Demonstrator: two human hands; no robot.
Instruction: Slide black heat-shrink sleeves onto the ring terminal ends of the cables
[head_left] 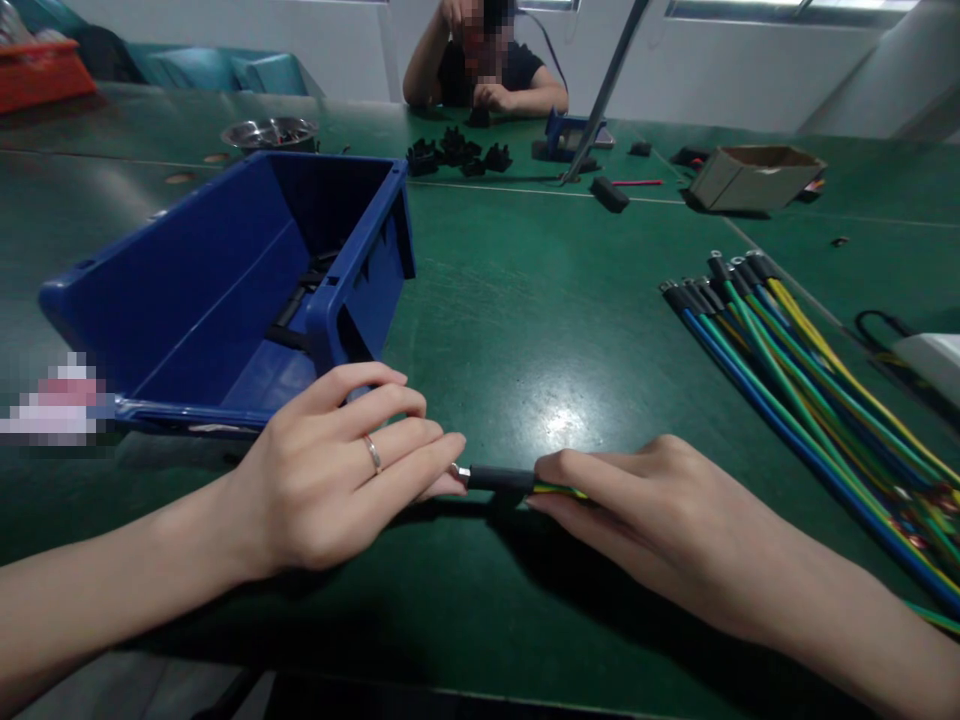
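Between my two hands runs a cable (559, 490) with yellow-green insulation, a black sleeve (501, 479) and a metal lug (461, 474) at its end. My left hand (352, 460), with a ring on one finger, pinches the lug end; its thumb is partly hidden. My right hand (652, 510) is closed on the cable just behind the black sleeve. Beyond my left hand stands a blue bin (187, 270) with black sleeve pieces (289, 320) inside. To the right lies a bundle of blue, green and yellow cables (810, 390) with black sleeved ends and lugs.
Across the green table (495, 300) sits a person (517, 75) with black parts (457, 150) in front. A metal bowl (270, 133), a cardboard box (754, 180) and a slanted metal pole (607, 90) stand farther back. A white device (934, 365) is at the right edge.
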